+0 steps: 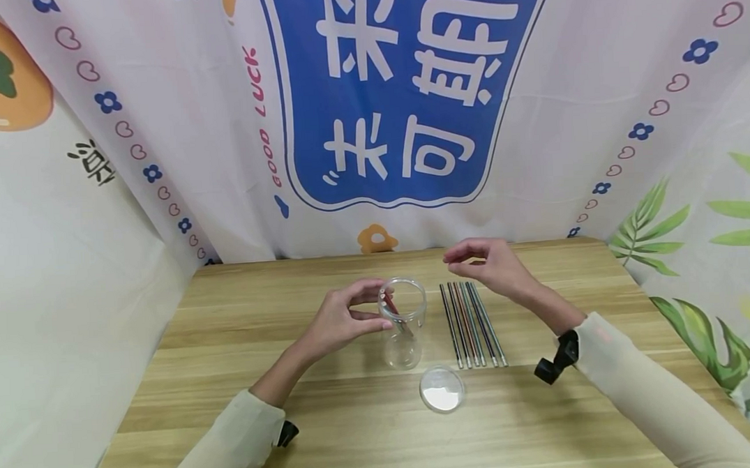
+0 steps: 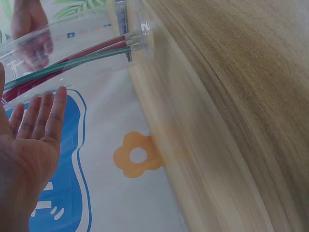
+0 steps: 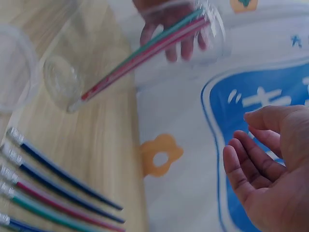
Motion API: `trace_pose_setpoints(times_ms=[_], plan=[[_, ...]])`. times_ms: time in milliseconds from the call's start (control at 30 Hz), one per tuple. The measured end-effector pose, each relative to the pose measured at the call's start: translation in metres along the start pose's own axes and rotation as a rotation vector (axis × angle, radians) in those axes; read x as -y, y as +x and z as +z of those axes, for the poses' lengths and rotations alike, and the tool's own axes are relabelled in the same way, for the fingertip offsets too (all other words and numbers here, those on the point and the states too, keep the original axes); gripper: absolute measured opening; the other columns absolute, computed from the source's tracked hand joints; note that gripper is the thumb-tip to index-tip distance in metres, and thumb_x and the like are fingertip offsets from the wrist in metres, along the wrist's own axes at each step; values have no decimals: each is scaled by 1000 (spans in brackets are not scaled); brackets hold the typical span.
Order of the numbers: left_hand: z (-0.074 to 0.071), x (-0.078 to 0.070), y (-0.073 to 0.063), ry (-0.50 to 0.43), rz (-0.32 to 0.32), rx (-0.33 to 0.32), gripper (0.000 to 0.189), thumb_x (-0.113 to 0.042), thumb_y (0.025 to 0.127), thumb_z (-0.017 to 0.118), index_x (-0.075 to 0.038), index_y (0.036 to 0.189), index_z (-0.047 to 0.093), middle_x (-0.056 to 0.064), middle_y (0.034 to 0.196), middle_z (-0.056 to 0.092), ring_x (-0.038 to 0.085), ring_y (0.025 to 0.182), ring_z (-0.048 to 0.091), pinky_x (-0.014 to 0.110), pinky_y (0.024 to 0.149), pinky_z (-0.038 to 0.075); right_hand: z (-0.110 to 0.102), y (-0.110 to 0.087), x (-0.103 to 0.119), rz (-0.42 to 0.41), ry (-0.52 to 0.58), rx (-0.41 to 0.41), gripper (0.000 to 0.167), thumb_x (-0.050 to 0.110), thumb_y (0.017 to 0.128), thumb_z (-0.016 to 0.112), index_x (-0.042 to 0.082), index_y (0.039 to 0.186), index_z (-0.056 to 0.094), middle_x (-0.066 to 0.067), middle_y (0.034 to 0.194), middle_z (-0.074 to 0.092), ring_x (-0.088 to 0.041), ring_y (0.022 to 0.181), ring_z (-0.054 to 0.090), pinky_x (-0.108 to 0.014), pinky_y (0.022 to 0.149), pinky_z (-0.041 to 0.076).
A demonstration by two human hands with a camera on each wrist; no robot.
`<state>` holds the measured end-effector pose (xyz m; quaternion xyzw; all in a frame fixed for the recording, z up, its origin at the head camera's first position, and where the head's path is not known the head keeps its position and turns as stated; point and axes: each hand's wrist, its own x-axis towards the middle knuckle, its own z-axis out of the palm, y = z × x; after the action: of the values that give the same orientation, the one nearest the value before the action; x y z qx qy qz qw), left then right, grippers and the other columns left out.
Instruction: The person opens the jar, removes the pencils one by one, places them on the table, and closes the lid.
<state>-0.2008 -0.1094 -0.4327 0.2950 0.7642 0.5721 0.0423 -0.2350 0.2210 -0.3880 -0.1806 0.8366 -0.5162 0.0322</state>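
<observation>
A tall clear plastic jar (image 1: 404, 348) stands upright on the table, with red and green pencils (image 2: 72, 63) leaning inside it. My left hand (image 1: 344, 315) is at the jar's left side near the rim, thumb and fingers spread beside the wall. In the left wrist view its fingers (image 2: 55, 116) look straight; whether they touch the jar I cannot tell. To the jar's right lies a row of several pencils (image 1: 472, 324), dark blue, red and green. My right hand (image 1: 486, 260) hovers over their far ends, fingers loosely bent, holding nothing.
A round clear lid (image 1: 441, 389) lies on the wooden table (image 1: 333, 431), in front of the jar and the pencil row. A printed cloth (image 1: 236, 226) hangs behind the table's far edge. Each wrist carries a black camera.
</observation>
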Motion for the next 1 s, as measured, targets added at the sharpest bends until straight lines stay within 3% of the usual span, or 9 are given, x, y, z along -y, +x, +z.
trace_pose_setpoints(times_ms=[267, 533, 733, 1000], plan=[[1, 1, 0, -7, 3, -6, 62, -6, 84, 91, -5, 140, 63, 12, 135, 71, 32, 121, 71, 33, 93, 65, 12, -7, 32, -128, -1, 60, 22, 6, 96, 78, 2, 117, 76, -13, 114, 76, -27, 101, 73, -26, 87, 66], [1, -1, 0, -20, -6, -8, 60, -9, 85, 91, -9, 139, 65, 15, 135, 71, 30, 121, 72, 33, 93, 65, 23, -8, 58, -288, -136, 96, 21, 10, 94, 82, 5, 114, 78, -6, 111, 78, -17, 96, 73, -30, 87, 66], [1, -1, 0, -17, -6, -1, 60, -9, 86, 90, -10, 140, 64, 16, 136, 70, 30, 121, 72, 33, 93, 65, 31, -6, 71, -394, -185, 150, 20, 6, 92, 83, 2, 111, 78, -10, 108, 79, -18, 95, 74, -32, 86, 67], [1, -1, 0, -11, 1, 0, 61, -8, 86, 90, -7, 141, 63, 15, 134, 71, 30, 121, 72, 33, 93, 65, 43, -1, 78, -497, -263, 214, 17, 5, 91, 83, 4, 108, 79, -4, 105, 79, -15, 90, 74, -27, 81, 66]])
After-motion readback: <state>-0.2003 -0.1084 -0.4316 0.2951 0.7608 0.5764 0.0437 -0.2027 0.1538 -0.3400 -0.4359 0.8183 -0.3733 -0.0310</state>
